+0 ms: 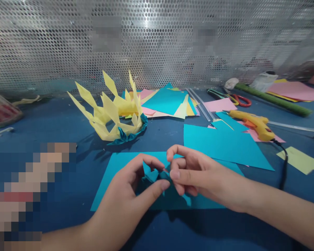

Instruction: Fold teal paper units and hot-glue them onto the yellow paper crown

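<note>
Between my hands is a small folded piece of blue paper [152, 175], crumpled into pleats and points. My left hand [136, 188] pinches it between thumb and fingers. My right hand [193, 170] is closed at its right side, thumb against the curled fingers; part of the paper lies hidden behind them. Both hands hover over a flat blue sheet [107, 184] on the table. Beyond the left hand stands a pale yellow paper crown [110, 108] with tall pointed spikes, and folded blue trim [131, 136] runs along its lower front edge.
A yellow glue gun [253, 122] with a black cord lies at the right, near another blue sheet [225, 146]. Behind are stacked coloured papers [164, 101], clear glue sticks [200, 106], scissors [242, 100] and a green stick [272, 99]. A perforated metal panel [157, 45] closes the back.
</note>
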`<state>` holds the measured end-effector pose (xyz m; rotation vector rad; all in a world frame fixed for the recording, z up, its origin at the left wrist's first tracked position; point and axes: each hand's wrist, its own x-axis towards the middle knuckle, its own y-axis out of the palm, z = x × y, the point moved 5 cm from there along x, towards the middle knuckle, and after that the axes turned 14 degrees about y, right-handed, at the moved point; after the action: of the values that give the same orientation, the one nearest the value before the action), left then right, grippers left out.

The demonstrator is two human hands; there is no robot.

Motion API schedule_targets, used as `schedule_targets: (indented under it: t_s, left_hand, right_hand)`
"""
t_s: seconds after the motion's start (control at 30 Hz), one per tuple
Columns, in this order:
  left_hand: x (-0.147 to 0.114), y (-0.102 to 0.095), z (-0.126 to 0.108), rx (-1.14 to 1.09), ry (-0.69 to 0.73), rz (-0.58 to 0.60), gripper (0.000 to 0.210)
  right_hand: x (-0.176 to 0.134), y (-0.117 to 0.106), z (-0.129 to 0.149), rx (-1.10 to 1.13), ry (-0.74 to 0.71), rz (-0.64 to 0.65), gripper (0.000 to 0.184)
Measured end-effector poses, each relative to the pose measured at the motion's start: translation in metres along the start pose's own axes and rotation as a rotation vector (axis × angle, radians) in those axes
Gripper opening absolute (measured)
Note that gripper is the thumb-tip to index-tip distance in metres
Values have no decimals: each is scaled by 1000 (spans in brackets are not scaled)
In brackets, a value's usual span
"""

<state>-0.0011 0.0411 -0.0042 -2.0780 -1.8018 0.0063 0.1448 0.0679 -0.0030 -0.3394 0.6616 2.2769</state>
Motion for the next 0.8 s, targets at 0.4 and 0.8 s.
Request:
schedule_targets:
  t_s: [0.4, 0.8]
  left_hand:
    - [5, 4, 0, -322, -126, -42, 22]
    - [7, -2, 11, -286, -212, -96, 36]
  right_hand:
    - [-2, -8, 6, 188, 48, 41, 24]
    - [-41, -88, 73, -945, -184, -1119, 26]
